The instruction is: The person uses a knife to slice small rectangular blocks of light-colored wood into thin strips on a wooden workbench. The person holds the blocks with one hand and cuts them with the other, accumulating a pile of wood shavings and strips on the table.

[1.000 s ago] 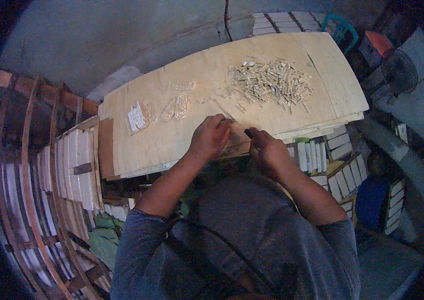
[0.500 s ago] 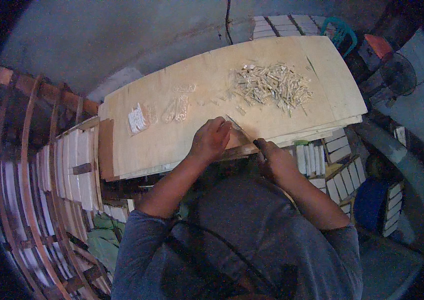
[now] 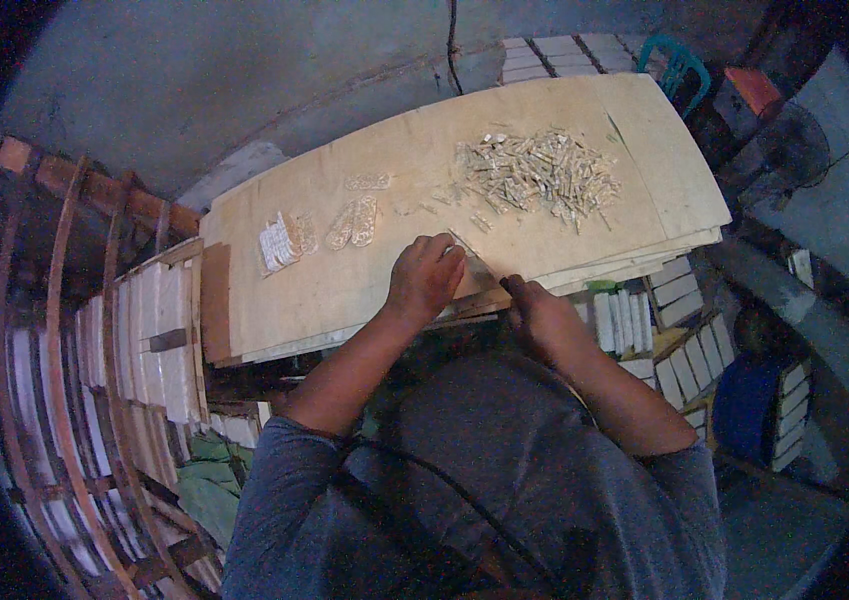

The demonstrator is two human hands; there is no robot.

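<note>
In the head view, a person leans over a wide plywood board (image 3: 364, 290) that serves as a table top. The left hand (image 3: 426, 275) lies on the board near its front edge. Its fingers are curled down over something small and pale, maybe a clear little bag (image 3: 474, 262), but the hand hides most of it. I cannot tell how tight the grip is. The right hand (image 3: 536, 315) is just beside it, at the edge of the board. It is closed like a loose fist, and I cannot tell what it holds, if anything.

Farther back on the board sits a big heap of small pale sticks (image 3: 536, 172). To the left lie filled little packets (image 3: 354, 222) and a white bundle (image 3: 278, 242), set apart from each other.

The sticks look very light and thin. I think they are stiff but could snap if bent. A pinch at the middle with two fingers should hold one. The bag looks soft and slippery, so its open edge is the best place to grab.

Below the board stand stacks of white blocks (image 3: 159, 340) on wooden racks.
</note>
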